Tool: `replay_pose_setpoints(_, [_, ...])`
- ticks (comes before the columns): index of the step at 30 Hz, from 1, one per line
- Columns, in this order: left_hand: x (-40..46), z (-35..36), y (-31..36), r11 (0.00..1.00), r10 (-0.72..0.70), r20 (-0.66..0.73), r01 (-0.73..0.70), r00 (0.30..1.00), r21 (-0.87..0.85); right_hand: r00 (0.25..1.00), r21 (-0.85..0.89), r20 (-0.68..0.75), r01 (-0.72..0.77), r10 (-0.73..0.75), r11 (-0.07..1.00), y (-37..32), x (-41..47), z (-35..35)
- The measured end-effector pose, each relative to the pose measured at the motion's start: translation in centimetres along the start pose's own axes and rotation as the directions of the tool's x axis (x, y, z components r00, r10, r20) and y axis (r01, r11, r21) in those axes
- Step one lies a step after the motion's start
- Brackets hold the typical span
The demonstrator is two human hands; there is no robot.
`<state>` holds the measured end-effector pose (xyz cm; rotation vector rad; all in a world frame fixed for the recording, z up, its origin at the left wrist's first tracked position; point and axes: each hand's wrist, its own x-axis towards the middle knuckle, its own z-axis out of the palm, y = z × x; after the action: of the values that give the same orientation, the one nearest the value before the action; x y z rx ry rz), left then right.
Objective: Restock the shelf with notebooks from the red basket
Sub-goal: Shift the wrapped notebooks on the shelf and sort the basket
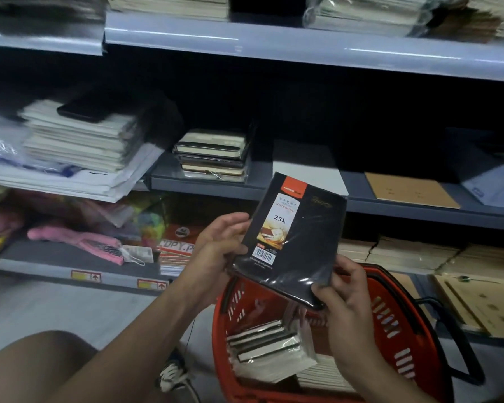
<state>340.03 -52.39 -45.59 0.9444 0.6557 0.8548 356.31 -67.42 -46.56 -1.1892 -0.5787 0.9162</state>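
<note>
Head view looks down at both my hands, which hold one black notebook [291, 237] tilted up in front of the shelves. My left hand [216, 245] has its grip closed on the notebook's left edge, at about 9 o'clock, thumb on the shrink-wrapped cover just beside the barcode. My right hand [346, 289] pinches the lower right corner, at about 5 o'clock. The cover carries an orange label strip printed "25k".

Below the notebook, at 6 o'clock, sits the red basket [390, 318] on the floor, with its black handle [466, 359] folded down toward 3 o'clock. More wrapped notebooks [265, 344] lie stacked inside it, page edges showing.

At 12 o'clock from the held notebook runs the grey middle shelf [204, 184], where a short stack of dark notebooks [213, 154] rests at about 11 o'clock. A brown paper pad [410, 190] lies flat on the same shelf toward 2 o'clock. A tall pile of pale papers [76, 138] sits far off at 10 o'clock.
</note>
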Motion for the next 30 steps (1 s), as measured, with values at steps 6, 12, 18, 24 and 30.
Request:
replay_pose_setpoints(6, [2.1,-0.8,2.2,0.986,0.132,-0.048,-0.136,0.99,-0.095,0.997,-0.095,-0.006,0.081,-0.081,0.992,-1.2,4.1,2.5])
replay_pose_setpoints(12, [5.0,-1.6,5.2,0.963,0.26,-0.12,-0.267,0.958,-0.047,0.981,-0.073,0.062,0.188,-0.183,0.98,-2.5,8.9,5.9])
replay_pose_setpoints(18, [8.1,-3.0,8.7,0.853,0.495,-0.17,-0.439,0.852,0.283,0.964,-0.114,0.076,0.263,-0.255,0.958,-3.6,13.9,9.6])
replay_pose_setpoints(24, [10.9,-5.2,11.3,0.718,0.582,-0.04,-0.491,0.812,0.493,0.899,-0.252,0.11,0.438,-0.424,0.863,-4.1,18.3,13.6])
replay_pose_setpoints(30, [14.0,-7.0,12.9,0.65,0.607,-0.038,-0.468,0.794,0.598,0.829,-0.406,0.133,0.545,-0.543,0.733,-3.4,21.9,17.0])
